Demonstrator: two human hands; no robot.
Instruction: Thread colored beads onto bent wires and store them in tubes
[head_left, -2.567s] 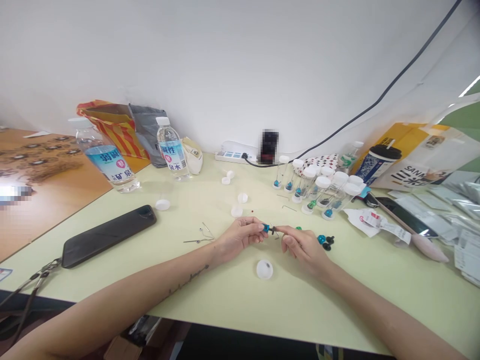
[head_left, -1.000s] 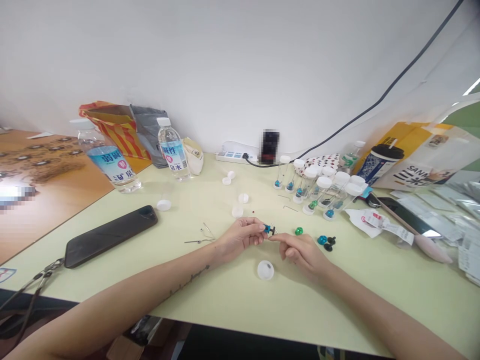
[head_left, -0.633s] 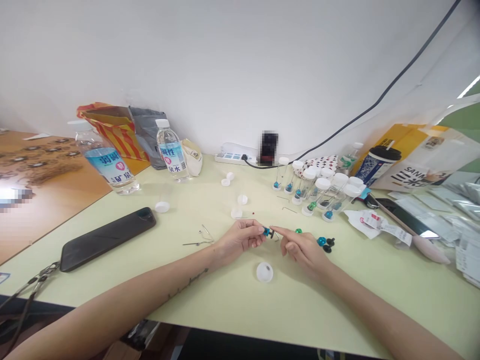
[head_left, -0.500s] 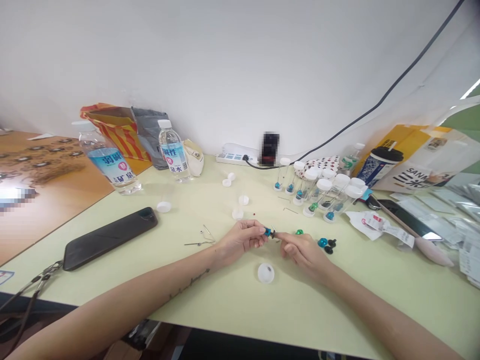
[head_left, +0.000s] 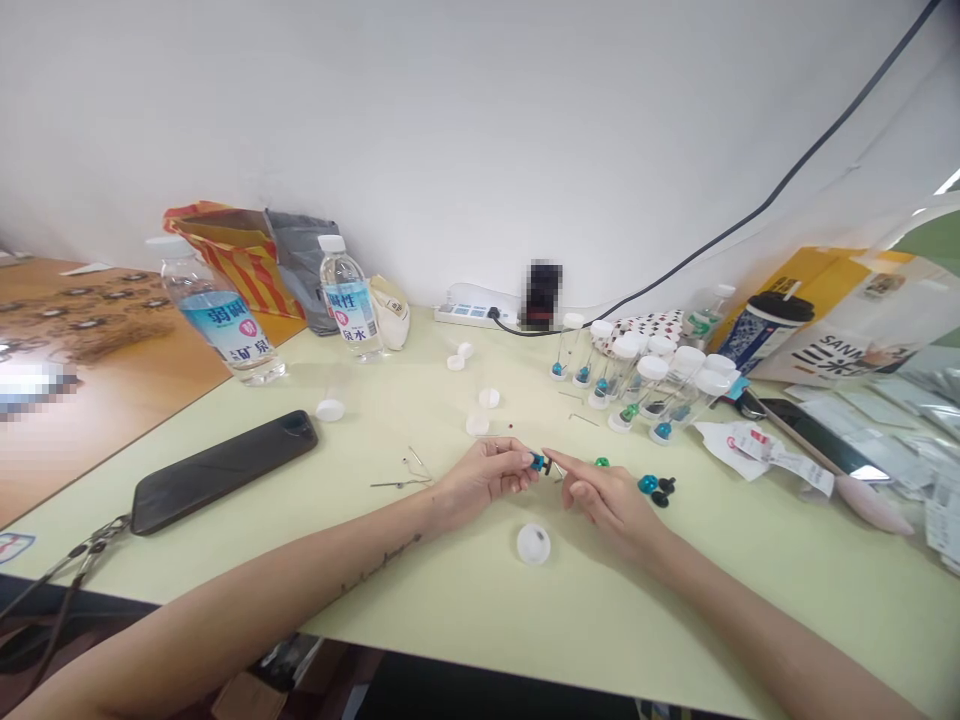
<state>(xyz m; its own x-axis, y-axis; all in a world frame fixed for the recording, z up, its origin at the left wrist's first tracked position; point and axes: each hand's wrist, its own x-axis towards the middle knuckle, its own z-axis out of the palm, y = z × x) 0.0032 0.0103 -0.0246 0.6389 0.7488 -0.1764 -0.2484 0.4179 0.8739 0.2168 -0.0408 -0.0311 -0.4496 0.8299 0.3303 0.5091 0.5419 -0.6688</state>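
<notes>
Between its thumb and fingers, my left hand [head_left: 491, 472] pinches a small blue and black part [head_left: 540, 463] above the table. Just right of it is my right hand [head_left: 604, 500], its index finger extended toward the black end and the other fingers curled. A thin metal piece [head_left: 559, 474] shows near the right fingertips; whether they grip it is hard to tell. Below the hands sits a round white cap [head_left: 533, 544] with a small dark thing in it. A green part [head_left: 602, 462] lies behind my right hand, with blue [head_left: 648, 484] and black parts [head_left: 664, 490] to its right.
Clear tubes with white caps [head_left: 652, 368] stand at the back right. Thin metal pins [head_left: 405, 482] lie left of my left hand. A phone [head_left: 225, 470] and water bottles [head_left: 349, 300] are on the left; a paper bag [head_left: 847, 330] and cup [head_left: 765, 330] stand at the right.
My right index fingertip has lifted slightly from the black end of the held part. My left hand keeps its pinch. The view has shifted slightly.
</notes>
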